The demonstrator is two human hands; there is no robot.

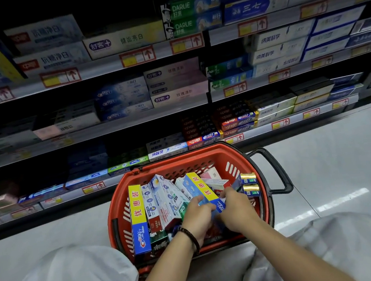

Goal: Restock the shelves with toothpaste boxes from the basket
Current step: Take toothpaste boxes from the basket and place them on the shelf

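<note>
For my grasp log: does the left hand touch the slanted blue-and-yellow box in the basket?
Touching. Head view: the left hand curls over the blue-and-yellow box, at its lower end.

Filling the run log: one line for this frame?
phase: pick | left hand: grips middle box | right hand: on same box, grip unclear | basket: on floor

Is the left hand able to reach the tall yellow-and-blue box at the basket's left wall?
Probably yes: the tall box stands uncovered, close to the left hand, though that hand first must release the middle box it grips.
</note>
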